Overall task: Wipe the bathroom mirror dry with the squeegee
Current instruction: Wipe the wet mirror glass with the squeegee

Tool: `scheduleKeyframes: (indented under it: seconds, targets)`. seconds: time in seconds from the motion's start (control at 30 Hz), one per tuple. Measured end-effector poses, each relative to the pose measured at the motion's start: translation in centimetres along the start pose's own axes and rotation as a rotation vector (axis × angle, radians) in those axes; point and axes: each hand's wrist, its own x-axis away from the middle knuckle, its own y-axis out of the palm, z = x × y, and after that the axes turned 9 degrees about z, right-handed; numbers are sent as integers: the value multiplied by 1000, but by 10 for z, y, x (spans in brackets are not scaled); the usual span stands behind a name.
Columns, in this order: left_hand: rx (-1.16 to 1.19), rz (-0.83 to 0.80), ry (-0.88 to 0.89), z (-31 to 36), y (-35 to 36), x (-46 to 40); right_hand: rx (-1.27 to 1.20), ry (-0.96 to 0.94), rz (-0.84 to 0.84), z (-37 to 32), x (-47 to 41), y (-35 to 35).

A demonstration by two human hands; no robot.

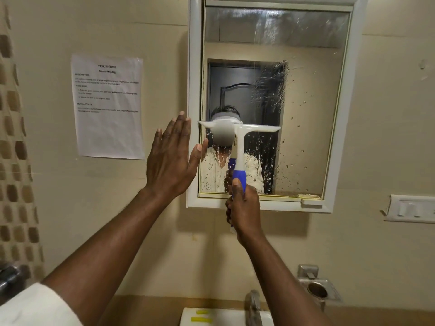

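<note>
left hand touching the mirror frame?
Cannot tell. Head view: left hand is open beside the mirror frame; its thumb overlaps the frame's edge, depth unclear.

Beige wall carries white-framed mirror, taped paper sheet, switch plate.

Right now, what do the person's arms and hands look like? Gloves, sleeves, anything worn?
Both hands are bare: no gloves, rings or watch visible on the left hand or right hand. Forearms are uncovered. A white, soft-looking sleeve shows only at the left upper arm; the right arm's sleeve is out of frame.
</note>
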Motion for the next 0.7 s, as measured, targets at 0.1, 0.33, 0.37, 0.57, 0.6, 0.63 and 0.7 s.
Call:
scheduleKeyframes:
  seconds: [0.1, 0.33, 0.37, 0.57, 0.6, 0.63, 0.7]
  targets:
    - [10, -16, -10, 3, -1, 3, 6, 30, 11, 8, 9, -2]
    - [26, -60, -30, 3, 1, 21, -12, 58, 7, 12, 15, -6]
    - [23, -66, -34, 1, 2, 24, -14, 55, 8, 12, 15, -6]
    - [10, -101, -38, -10, 5, 45, -11, 74, 1, 24, 28, -8]
    - [9, -107, -39, -10, 5, 47, -4, 78, 2, 27, 30, -9]
    - [8, -113, -41, -11, 6, 50, 4, 81, 2, 31, 32, -9]
    - [10, -125, -48, -13, 7, 55, 16, 81, 8, 37, 36, -11]
